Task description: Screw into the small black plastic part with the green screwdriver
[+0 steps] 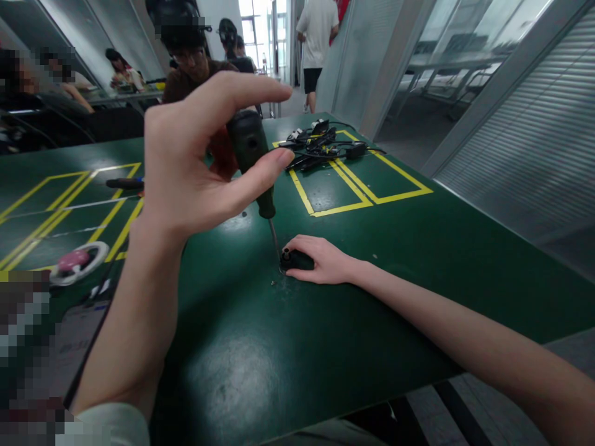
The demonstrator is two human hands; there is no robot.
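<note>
My left hand [199,148] is raised close to the camera around the dark handle of a screwdriver [252,145]. Its thumb and index finger stand apart at the handle, and the other fingers are largely hidden. The thin metal shaft points down, slightly tilted, with its tip beside a small black part [302,261]. Pinched between the thumb and fingers of my right hand [328,260], that part is held low at the green table [353,328]. A short metal post sticks up from its left end. Whether the tip touches a screw is too small to tell.
A pile of black cables and plugs [316,145] lies beyond, on yellow tape outlines [344,207]. To the left are a dark-handled tool [124,183] and a white ring with a pink middle [77,260]. A person [186,74] sits across the table; others are farther back.
</note>
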